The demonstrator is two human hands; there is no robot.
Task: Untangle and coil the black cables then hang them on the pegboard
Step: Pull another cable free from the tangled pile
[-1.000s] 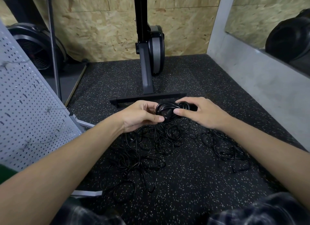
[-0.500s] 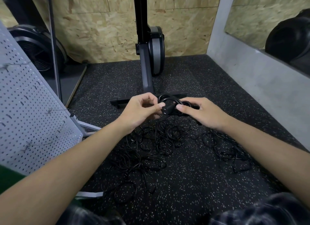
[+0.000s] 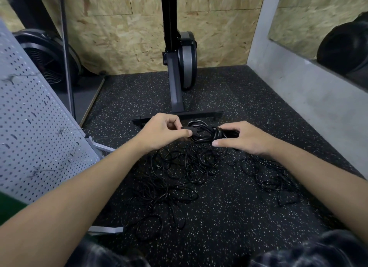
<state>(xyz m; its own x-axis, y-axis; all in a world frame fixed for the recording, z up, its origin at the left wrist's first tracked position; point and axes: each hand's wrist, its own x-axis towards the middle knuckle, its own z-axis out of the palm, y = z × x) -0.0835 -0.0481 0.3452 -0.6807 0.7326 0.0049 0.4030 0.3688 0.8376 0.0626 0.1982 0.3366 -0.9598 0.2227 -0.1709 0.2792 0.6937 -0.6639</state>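
Left hand (image 3: 162, 132) pinches the plug end (image 3: 191, 131) of the coiled cable (image 3: 207, 134); right hand (image 3: 242, 140) grips its wrapped bundle above the loose tangle (image 3: 179, 177)

On my feed the floor (image 3: 229, 217) is black rubber matting flecked with pale specks. A loose tangle of black cables (image 3: 179, 179) sprawls across its middle, and a smaller clump (image 3: 274, 179) lies off to the right; I can't tell whether the two join. Just behind the tangle sits the flat crossbar foot (image 3: 199, 115) of a black upright machine. At the left I make out a grey metal leg (image 3: 105, 229) of the pegboard (image 3: 29, 127) resting on the matting.
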